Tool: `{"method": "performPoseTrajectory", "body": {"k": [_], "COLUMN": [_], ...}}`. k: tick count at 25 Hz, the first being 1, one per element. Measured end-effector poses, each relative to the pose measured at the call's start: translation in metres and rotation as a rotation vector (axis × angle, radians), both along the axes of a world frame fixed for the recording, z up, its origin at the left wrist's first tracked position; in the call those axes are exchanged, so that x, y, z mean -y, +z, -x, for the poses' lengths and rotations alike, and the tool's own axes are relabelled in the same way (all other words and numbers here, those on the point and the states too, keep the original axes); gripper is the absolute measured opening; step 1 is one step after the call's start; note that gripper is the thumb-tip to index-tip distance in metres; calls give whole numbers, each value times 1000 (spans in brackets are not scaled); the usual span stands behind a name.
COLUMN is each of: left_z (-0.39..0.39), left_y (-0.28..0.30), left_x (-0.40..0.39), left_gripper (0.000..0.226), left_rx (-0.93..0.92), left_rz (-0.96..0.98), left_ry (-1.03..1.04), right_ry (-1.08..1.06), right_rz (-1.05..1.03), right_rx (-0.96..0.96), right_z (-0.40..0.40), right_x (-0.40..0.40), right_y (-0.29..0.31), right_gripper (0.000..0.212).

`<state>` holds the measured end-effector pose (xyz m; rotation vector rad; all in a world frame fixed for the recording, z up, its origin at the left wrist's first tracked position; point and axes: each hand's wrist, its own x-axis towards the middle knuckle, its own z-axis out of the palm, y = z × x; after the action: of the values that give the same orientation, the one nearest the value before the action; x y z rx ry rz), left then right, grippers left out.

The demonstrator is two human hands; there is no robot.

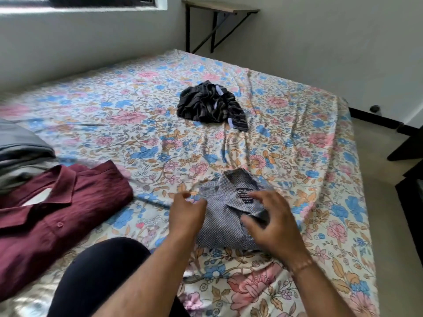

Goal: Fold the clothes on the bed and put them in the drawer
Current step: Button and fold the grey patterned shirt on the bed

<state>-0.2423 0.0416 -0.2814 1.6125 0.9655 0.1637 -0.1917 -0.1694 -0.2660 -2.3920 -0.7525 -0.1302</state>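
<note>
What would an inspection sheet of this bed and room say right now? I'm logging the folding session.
Surface: floral bedsheet, wrinkled.
Job's things: blue dotted shirt folded under both hands; maroon shirt folded, at left; dark striped garment crumpled, farther back; grey folded pile at far left.
Clutter: nothing seen.
Grips: left hand rests on the dotted shirt; right hand pinches its collar area.
Cables: nothing seen.
Surroundings: wall shelf, window, dark furniture at right; drawer not in view.
</note>
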Motion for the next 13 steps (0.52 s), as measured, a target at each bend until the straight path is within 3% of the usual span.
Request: {"method": "performPoseTrajectory", "body": {"k": [2,3,5,9,11,13], "left_z": [13,13,8,20,32,45], "left_y": [-3,-4,2,29,37,42], "left_x": [12,17,20,32,45,55], "left_gripper": [63,64,49,23,23,39], "left_rx": [-43,-48,-21,175,227,241], "left_rz": [243,310,420,640,828,959], "left_ry": [-83,-116,-100,-18,163,279], "right_ry": [157,161,95,5,-38,2], "right_rz": [371,454,429,156,68,-6], "right_rx": [-66,-37,78,119,33,-27], "right_z": [24,29,33,17,3,8], "right_x": [8,10,6,-1,-6,-20], "right_y": [-12,-22,-31,-27,-7,18], "right_gripper": [102,114,124,101,81,78]}}
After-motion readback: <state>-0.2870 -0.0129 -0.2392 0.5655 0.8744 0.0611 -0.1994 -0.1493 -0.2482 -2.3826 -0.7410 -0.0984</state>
